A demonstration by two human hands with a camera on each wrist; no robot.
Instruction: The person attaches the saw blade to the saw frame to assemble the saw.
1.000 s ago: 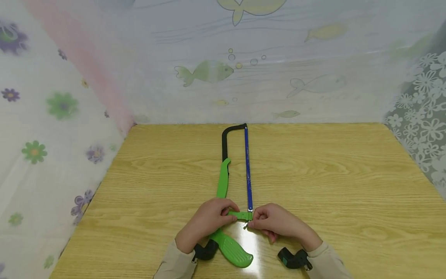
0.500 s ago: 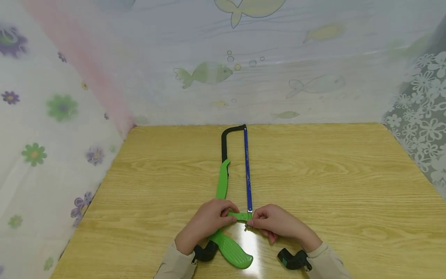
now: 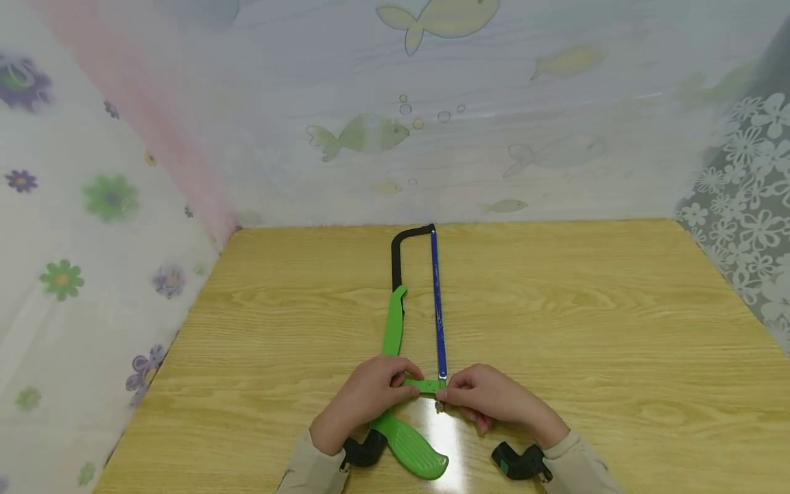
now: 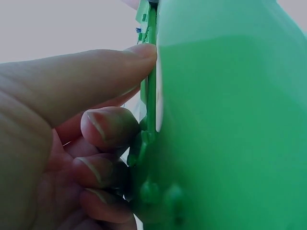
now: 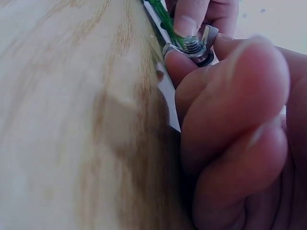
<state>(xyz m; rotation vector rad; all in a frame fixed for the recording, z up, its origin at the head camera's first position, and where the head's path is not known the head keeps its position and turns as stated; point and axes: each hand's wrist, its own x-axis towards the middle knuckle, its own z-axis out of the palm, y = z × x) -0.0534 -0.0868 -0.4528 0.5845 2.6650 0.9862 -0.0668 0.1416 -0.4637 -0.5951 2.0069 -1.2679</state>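
Turned to another angle since a second ago, the wing nut (image 5: 210, 37) sits just past the near end of the blue blade (image 3: 439, 302); the right hand (image 3: 487, 391) pinches it in its grip. Left hand (image 3: 370, 391), its grip pinching the green cross-arm (image 3: 428, 387), is just beside; the hacksaw (image 3: 393, 322) lies on the desk (image 3: 568, 302).

You can pass widely over the counter (image 3: 586, 302) right of the blue blade (image 3: 439, 309) or left of the black frame (image 3: 396, 264); between those two runs a narrow slot. Your left hand (image 3: 370, 387) and right hand (image 3: 494, 394) crowd the green crosspiece (image 3: 428, 387), the green handle (image 3: 415, 449) sits between your forearms, and the fish-patterned backdrop (image 3: 457, 165) bars the far edge
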